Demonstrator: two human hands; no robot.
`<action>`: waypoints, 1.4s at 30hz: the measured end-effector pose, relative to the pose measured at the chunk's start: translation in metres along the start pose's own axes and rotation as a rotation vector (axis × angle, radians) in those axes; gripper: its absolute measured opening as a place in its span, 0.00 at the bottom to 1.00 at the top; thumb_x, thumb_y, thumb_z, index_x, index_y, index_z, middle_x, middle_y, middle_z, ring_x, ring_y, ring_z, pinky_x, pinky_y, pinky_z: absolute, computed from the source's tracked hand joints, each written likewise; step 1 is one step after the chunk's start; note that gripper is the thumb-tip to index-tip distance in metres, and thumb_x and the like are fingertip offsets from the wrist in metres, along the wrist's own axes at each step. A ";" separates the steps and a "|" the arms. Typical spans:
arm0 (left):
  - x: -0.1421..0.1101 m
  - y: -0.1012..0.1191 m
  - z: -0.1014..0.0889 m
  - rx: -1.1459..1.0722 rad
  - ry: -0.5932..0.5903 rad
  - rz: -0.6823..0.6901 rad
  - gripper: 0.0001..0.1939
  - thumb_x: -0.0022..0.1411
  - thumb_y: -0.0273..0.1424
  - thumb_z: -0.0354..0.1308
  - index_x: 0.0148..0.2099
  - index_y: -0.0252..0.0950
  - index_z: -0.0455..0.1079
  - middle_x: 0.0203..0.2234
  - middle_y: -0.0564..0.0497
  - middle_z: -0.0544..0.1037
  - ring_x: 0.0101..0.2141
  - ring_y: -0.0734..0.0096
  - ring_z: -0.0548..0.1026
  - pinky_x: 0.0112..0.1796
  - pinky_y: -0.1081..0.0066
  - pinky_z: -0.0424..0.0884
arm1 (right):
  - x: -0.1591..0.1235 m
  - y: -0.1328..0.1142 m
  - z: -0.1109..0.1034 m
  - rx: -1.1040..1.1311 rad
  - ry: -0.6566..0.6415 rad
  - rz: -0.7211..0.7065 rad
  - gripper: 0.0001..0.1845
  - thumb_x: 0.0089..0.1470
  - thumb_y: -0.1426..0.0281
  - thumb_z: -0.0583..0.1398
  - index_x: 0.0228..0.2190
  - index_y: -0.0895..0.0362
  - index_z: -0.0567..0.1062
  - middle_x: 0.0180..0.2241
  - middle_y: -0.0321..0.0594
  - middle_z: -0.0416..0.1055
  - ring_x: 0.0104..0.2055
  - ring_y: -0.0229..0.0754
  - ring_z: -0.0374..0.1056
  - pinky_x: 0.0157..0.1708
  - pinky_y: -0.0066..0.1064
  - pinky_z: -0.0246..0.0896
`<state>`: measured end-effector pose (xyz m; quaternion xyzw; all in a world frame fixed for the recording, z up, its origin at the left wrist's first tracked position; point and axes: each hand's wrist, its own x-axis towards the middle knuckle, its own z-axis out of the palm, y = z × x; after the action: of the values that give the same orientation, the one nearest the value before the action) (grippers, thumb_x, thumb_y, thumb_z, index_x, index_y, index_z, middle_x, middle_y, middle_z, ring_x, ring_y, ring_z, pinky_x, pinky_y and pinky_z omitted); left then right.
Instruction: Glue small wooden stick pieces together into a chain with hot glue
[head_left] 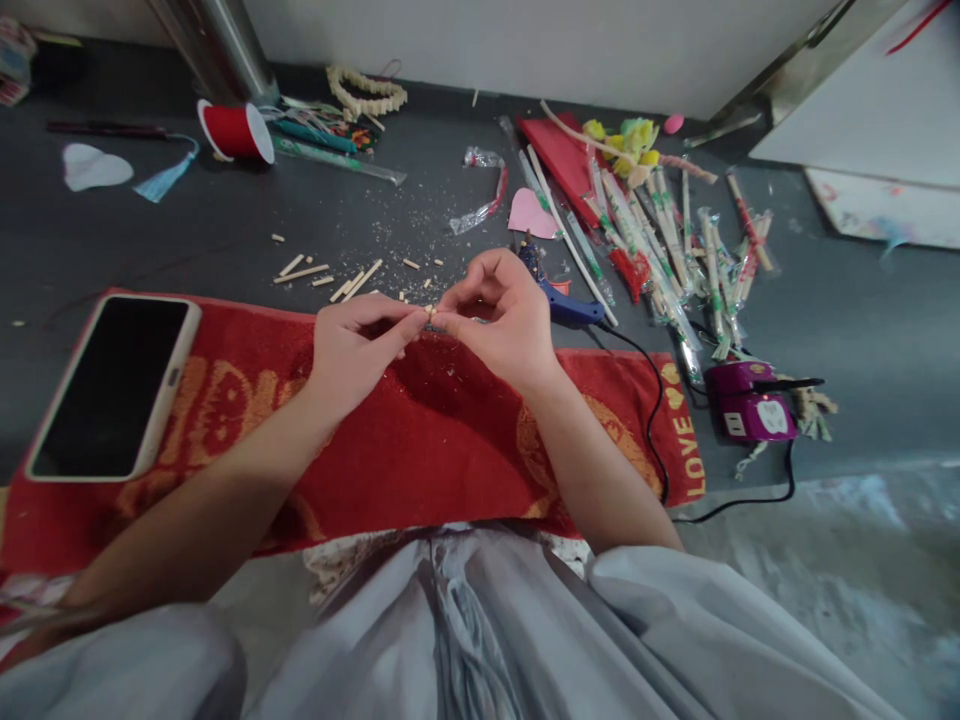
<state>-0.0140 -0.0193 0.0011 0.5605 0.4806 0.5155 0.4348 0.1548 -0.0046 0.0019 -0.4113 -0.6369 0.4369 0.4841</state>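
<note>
Fingertips of my left hand (367, 345) and my right hand (501, 318) meet over the far edge of a red towel (442, 450). Pinched between them is a small pale wooden piece (430, 314), mostly hidden by the fingers. Just beyond my left hand, several short cut sticks (301, 273) and crumbs lie on the dark table (225, 220). Right of my right hand rests a blue glue gun (574, 307), partly hidden behind that hand, its black cord running over the towel.
A phone (112, 385) lies on the towel's left end. Behind stand a red thread spool (234, 132) and a metal post (217, 50). Wrapped chopsticks (649, 240) pile up at right, near a pink paper heart (532, 213) and a purple socket block (750, 400) at the table edge.
</note>
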 end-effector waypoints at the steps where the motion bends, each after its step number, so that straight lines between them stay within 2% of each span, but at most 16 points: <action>1: 0.000 0.000 0.000 0.002 -0.004 0.016 0.05 0.53 0.36 0.70 0.28 0.44 0.80 0.19 0.56 0.75 0.17 0.79 0.66 0.21 0.71 0.61 | 0.000 -0.001 0.000 0.008 -0.001 0.004 0.19 0.50 0.66 0.67 0.34 0.51 0.60 0.30 0.28 0.70 0.31 0.33 0.71 0.37 0.33 0.73; 9: 0.004 -0.005 -0.001 0.057 -0.001 0.155 0.03 0.54 0.33 0.68 0.28 0.43 0.80 0.18 0.56 0.75 0.18 0.77 0.67 0.23 0.70 0.63 | 0.000 -0.001 0.000 0.020 -0.005 0.007 0.20 0.51 0.65 0.67 0.35 0.51 0.60 0.29 0.28 0.71 0.32 0.33 0.72 0.39 0.34 0.74; 16: 0.001 0.008 -0.001 0.109 0.001 0.050 0.08 0.54 0.26 0.66 0.26 0.45 0.80 0.21 0.54 0.76 0.25 0.72 0.71 0.31 0.69 0.65 | 0.000 0.003 0.000 -0.026 -0.004 -0.028 0.21 0.51 0.62 0.67 0.33 0.50 0.57 0.29 0.28 0.72 0.31 0.32 0.72 0.36 0.32 0.74; 29: 0.000 0.007 -0.001 0.164 0.012 0.074 0.06 0.53 0.27 0.67 0.26 0.44 0.80 0.22 0.53 0.78 0.25 0.72 0.70 0.31 0.69 0.66 | 0.000 0.002 0.002 0.011 0.022 -0.048 0.23 0.50 0.64 0.68 0.30 0.50 0.55 0.28 0.26 0.71 0.30 0.31 0.71 0.33 0.28 0.73; 31: 0.000 0.004 -0.001 0.103 0.011 0.044 0.05 0.54 0.29 0.67 0.27 0.44 0.80 0.20 0.54 0.77 0.22 0.74 0.68 0.27 0.70 0.65 | 0.000 0.001 0.002 0.010 0.041 -0.050 0.22 0.50 0.63 0.68 0.30 0.51 0.57 0.28 0.27 0.72 0.30 0.31 0.72 0.34 0.28 0.73; 34: 0.001 -0.001 0.002 -0.078 0.018 -0.071 0.04 0.54 0.34 0.69 0.28 0.43 0.80 0.19 0.55 0.74 0.17 0.79 0.64 0.22 0.71 0.61 | 0.000 -0.001 0.000 -0.058 0.056 -0.076 0.16 0.51 0.63 0.67 0.31 0.52 0.64 0.29 0.30 0.73 0.31 0.32 0.72 0.35 0.29 0.73; 39: 0.007 -0.003 0.004 -0.340 0.020 -0.316 0.08 0.45 0.34 0.74 0.24 0.40 0.79 0.15 0.55 0.72 0.15 0.82 0.63 0.19 0.75 0.58 | 0.001 0.002 -0.003 -0.229 0.035 -0.210 0.07 0.51 0.71 0.66 0.34 0.55 0.75 0.32 0.34 0.77 0.34 0.34 0.73 0.37 0.29 0.72; 42: 0.008 -0.001 0.004 -0.420 0.002 -0.377 0.08 0.41 0.33 0.75 0.24 0.37 0.79 0.14 0.54 0.72 0.14 0.84 0.62 0.17 0.78 0.57 | 0.001 0.004 -0.003 -0.335 0.016 -0.271 0.06 0.53 0.73 0.64 0.35 0.55 0.78 0.32 0.35 0.79 0.34 0.36 0.74 0.38 0.30 0.72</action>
<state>-0.0100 -0.0110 0.0008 0.3583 0.4596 0.5145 0.6290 0.1580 -0.0020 -0.0010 -0.3999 -0.7463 0.2528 0.4683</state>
